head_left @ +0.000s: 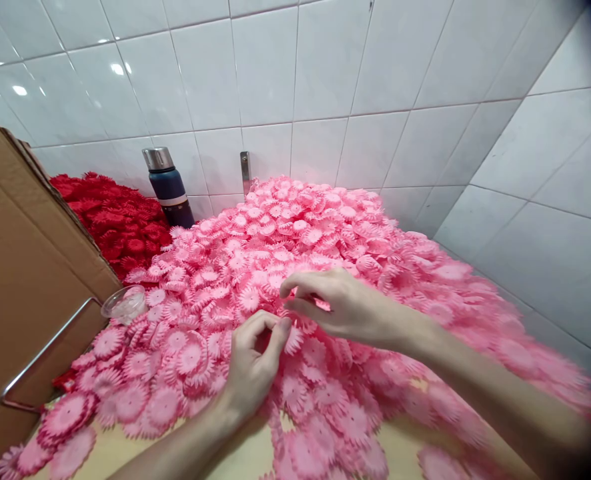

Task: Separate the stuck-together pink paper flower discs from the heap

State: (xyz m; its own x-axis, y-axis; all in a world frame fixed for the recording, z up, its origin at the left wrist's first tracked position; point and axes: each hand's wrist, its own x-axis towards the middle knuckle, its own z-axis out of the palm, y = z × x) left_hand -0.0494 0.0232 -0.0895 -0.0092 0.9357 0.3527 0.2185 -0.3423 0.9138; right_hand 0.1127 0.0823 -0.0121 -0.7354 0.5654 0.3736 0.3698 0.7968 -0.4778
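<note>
A large heap of pink fabric flower pieces (pixel 255 260) with notched edges spreads in front of me. My left hand (pixel 255 357) is low over the near side of the heap, thumb and index finger pinched together. What the pinch holds is too small to make out; one pink flower piece (pixel 294 340) shows right beside the thumb tip. Just above and to the right, my right hand (pixel 328 300) hovers over the pile with its fingers bent and a gap between thumb and index finger. Nothing shows in that gap except the pink flowers behind.
A cardboard box (pixel 30 267) stands at left, near a bent metal rod (pixel 50 353) and a small clear plastic cup (pixel 124 305). Red flower pieces (pixel 115 220) and a dark blue bottle (pixel 170 190) are behind. White wall tiles (pixel 325 67) enclose the yellowish tabletop (pixel 245 453).
</note>
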